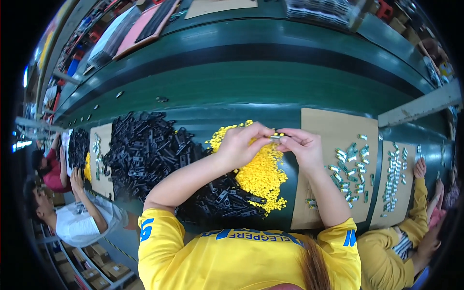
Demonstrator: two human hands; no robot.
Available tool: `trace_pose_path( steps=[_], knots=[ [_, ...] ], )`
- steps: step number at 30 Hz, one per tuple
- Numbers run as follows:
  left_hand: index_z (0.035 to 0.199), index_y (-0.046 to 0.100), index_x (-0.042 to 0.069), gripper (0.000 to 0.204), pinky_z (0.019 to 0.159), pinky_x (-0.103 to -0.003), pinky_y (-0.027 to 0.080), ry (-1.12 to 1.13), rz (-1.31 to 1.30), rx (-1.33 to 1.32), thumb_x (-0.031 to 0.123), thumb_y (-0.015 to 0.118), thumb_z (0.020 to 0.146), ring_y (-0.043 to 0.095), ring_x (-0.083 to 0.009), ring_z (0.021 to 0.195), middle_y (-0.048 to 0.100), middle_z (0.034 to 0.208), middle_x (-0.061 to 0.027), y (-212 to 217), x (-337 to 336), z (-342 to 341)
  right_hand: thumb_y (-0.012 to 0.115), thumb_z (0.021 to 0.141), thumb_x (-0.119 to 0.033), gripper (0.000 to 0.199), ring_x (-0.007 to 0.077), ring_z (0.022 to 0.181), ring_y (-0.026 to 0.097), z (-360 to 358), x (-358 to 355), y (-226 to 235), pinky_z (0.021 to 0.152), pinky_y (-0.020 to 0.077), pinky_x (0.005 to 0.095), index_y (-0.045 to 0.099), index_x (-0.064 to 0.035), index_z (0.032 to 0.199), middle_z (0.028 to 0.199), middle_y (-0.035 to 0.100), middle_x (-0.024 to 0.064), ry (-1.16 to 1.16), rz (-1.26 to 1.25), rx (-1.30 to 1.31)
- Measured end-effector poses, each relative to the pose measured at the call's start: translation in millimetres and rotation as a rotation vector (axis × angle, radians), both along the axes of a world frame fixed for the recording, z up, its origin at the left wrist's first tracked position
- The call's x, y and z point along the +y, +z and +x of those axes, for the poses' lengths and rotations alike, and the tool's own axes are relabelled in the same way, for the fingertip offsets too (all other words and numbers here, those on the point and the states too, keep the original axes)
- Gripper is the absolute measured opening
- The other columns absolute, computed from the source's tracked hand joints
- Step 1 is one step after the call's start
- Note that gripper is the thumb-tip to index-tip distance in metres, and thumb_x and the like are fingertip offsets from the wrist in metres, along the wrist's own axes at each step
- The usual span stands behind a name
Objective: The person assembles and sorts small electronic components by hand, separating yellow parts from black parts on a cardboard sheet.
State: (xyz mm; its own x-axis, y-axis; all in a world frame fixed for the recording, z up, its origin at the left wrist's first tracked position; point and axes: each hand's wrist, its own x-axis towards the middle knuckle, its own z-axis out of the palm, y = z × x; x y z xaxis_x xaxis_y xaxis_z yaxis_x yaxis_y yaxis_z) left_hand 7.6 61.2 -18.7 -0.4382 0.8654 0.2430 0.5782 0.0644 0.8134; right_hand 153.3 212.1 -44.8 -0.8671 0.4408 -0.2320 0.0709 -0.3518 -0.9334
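Observation:
Over the heap of small yellow pieces (261, 176), my two hands meet with fingertips almost touching. My left hand (241, 145) pinches one end of a small part (277, 136) that shows black, yellow and silver. The other end lies between the thumb and fingers of my right hand (303, 147). The fingertips cover much of the part, so its exact kind is not clear. Left of my left forearm spreads a large pile of slim black plastic pieces (150, 150). Nearest my right hand, on a brown cardboard sheet (314, 123), lie several small green-and-silver parts (355, 169).
A green conveyor belt (232, 79) runs beyond the work table. A grey metal post (420, 106) slants in at the right. Co-workers sit on both sides, a person in white (92, 217) at left and a yellow sleeve (420, 198) at right. More parts cover another cardboard sheet (408, 193).

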Motion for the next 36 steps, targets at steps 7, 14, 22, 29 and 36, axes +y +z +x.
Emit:
trace_pose_path(
  steps=[7,14,22,29,36],
  knots=[
    [0.102,0.069,0.009,0.018,0.071,-0.033,0.049,0.35,-0.319,0.251,0.01,0.069,0.083,0.063,-0.0188,0.077,0.067,0.088,-0.0023,-21,16,-123,0.065,0.087,-0.002,0.044,0.026,0.108,0.063,-11,3,18,0.094,0.0498,0.035,0.06,-0.0048,0.131,0.125,0.064,0.0134,-0.107,0.977,-0.044],
    [0.111,0.072,0.015,0.037,0.086,-0.041,0.051,0.628,-0.62,0.831,0.006,0.057,0.077,0.065,-0.0339,0.097,0.07,0.107,-0.0082,-17,-79,-234,0.065,0.086,-0.002,0.038,0.0274,0.108,0.064,31,15,24,0.094,0.0505,0.0347,0.063,-0.0033,0.124,0.125,0.064,0.0127,-0.089,1.227,-0.051],
    [0.089,0.065,0.011,0.014,0.074,-0.044,0.051,0.478,-1.032,0.643,0.012,0.069,0.075,0.066,-0.0338,0.085,0.07,0.09,-0.008,-1,-165,-296,0.064,0.086,-0.001,0.025,0.0271,0.1,0.067,40,17,24,0.089,0.0522,0.0316,0.069,-0.0002,0.11,0.116,0.069,0.011,-0.007,1.132,-0.134],
    [0.089,0.062,0.009,0.016,0.071,-0.045,0.052,0.57,-0.785,0.868,0.024,0.063,0.088,0.066,-0.035,0.08,0.069,0.089,-0.0098,-26,-125,-263,0.066,0.085,-0.005,0.019,0.0252,0.092,0.068,3,1,8,0.081,0.0536,0.0315,0.072,-0.0034,0.103,0.109,0.071,0.0056,0.012,1.297,0.001],
    [0.093,0.071,0.009,0.022,0.068,-0.038,0.052,0.547,-0.463,0.718,0.029,0.064,0.089,0.067,-0.0301,0.074,0.071,0.096,-0.0056,-6,-70,-175,0.067,0.085,-0.012,0.013,0.0253,0.083,0.067,-38,-6,-12,0.073,0.0533,0.0326,0.073,-0.0067,0.094,0.103,0.072,0.0013,0.007,1.589,0.008]
  ],
)
